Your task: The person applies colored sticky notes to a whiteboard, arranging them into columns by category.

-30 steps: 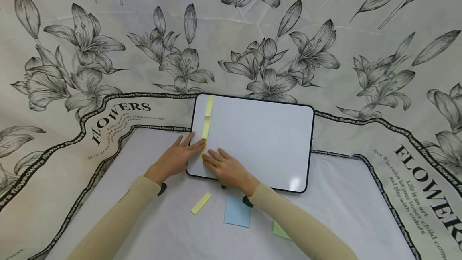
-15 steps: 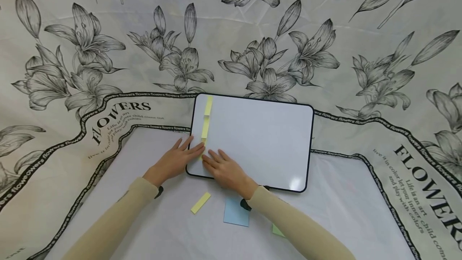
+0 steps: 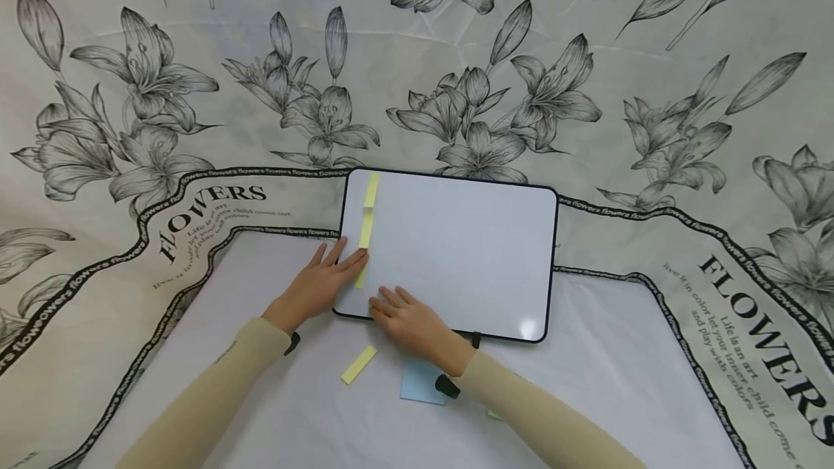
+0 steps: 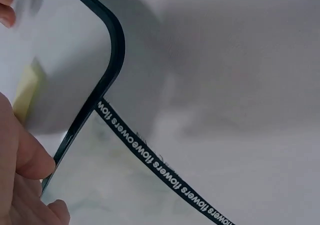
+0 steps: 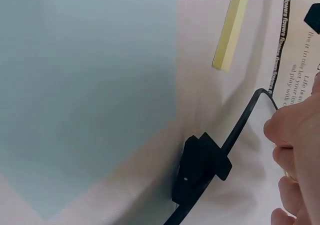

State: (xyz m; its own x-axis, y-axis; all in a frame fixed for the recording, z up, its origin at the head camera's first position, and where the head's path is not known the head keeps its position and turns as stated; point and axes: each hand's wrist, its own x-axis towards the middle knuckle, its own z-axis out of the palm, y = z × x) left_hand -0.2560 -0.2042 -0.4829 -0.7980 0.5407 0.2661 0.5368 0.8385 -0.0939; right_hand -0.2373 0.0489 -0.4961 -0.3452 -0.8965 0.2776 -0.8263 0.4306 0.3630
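Observation:
A white dry-erase board (image 3: 456,252) with a black frame lies on the table, yellow sticky strips (image 3: 368,219) running down its left side. My left hand (image 3: 316,286) rests over the board's left edge, its extended fingers touching the lowest yellow strip (image 3: 360,280) and hiding part of it. In the left wrist view that strip (image 4: 28,91) sits beside the hand, and a digit touches the frame. Just right of the strip's lower end, my right hand (image 3: 413,320) rests at the board's lower edge with loosely bent fingers. I see nothing held in either hand.
A loose yellow strip pad (image 3: 359,365) lies below the board. Beside it is a blue sticky-note pad (image 3: 420,383), partly under the right wrist, and a green corner (image 3: 495,415) shows by the sleeve. A black clip (image 5: 200,160) sits on the board's frame.
My right hand has drawn slightly down and away from the lowest strip, whose lower end now shows. The left hand stays at the strip. The head view has shifted a little.

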